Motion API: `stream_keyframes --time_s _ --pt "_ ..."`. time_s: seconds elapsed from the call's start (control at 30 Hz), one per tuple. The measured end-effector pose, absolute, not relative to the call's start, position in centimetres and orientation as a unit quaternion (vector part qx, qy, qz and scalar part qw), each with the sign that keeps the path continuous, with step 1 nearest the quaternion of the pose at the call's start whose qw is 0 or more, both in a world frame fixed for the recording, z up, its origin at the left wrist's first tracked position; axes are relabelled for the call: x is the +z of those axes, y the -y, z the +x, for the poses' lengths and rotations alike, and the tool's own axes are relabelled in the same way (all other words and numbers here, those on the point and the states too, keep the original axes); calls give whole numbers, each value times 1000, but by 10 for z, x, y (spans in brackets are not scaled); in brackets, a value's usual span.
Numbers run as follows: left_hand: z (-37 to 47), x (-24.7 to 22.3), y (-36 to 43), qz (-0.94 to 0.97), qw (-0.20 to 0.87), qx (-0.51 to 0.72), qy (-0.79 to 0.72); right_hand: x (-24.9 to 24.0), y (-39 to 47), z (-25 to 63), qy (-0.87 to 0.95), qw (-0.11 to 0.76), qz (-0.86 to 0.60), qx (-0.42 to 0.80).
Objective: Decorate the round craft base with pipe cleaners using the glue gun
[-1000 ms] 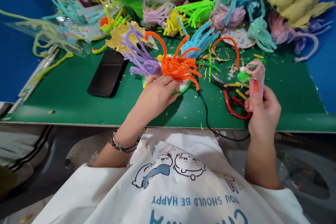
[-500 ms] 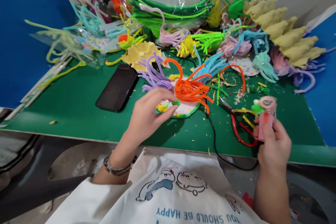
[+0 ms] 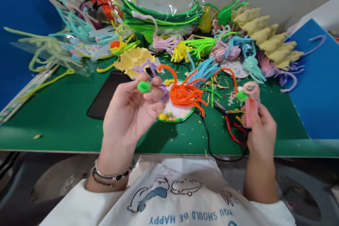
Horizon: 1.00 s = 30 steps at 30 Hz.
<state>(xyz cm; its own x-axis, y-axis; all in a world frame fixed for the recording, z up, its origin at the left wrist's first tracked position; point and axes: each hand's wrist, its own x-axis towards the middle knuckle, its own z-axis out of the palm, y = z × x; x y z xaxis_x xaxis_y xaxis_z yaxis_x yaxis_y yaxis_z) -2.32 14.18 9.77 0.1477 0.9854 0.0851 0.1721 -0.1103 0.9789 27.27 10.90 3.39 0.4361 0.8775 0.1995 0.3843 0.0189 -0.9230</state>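
Turned palm up, my left hand (image 3: pixel 132 109) holds a small green pompom (image 3: pixel 144 86) at its fingertips, left of the round white piece. My right hand (image 3: pixel 261 127) is closed around a pink lighter-like object (image 3: pixel 251 107), with a pink round part and another green pompom (image 3: pixel 242 96) at its top. Between the hands lies the round white piece (image 3: pixel 176 113) with a green rim and small yellow balls. An orange pipe-cleaner bundle (image 3: pixel 184 93) rests on it, with purple strands (image 3: pixel 164 91) at its left and a blue bundle (image 3: pixel 203 70) behind.
Red-handled scissors (image 3: pixel 231 132) lie beside my right hand. A black phone (image 3: pixel 103 100) is partly behind my left hand. A black cable (image 3: pixel 208 141) crosses the front edge. Pipe cleaners, a clear bag (image 3: pixel 164 12) and a beige egg-carton piece (image 3: pixel 267 35) fill the back.
My left hand has lifted off the round piece, moved left and turned palm up with a green pompom. The whole view has shifted slightly; my right hand still holds the pink object.
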Motion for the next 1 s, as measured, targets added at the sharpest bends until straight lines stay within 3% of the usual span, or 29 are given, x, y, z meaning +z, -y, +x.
stream_keyframes --time_s 0.17,0.3,0.5,0.73,1.0 --pt "43 100 -145 303 744 455 -384 39 -122 261 475 533 -648 266" --pt "81 83 -146 165 836 412 -323 36 -119 257 481 525 -646 274" --pt "97 72 -141 244 834 421 -261 34 -113 252 470 519 -640 316" --pt "99 71 -142 342 749 481 -301 37 -113 249 442 528 -643 334" --pt "95 67 -144 347 737 484 -318 41 -113 246 448 527 -659 295"
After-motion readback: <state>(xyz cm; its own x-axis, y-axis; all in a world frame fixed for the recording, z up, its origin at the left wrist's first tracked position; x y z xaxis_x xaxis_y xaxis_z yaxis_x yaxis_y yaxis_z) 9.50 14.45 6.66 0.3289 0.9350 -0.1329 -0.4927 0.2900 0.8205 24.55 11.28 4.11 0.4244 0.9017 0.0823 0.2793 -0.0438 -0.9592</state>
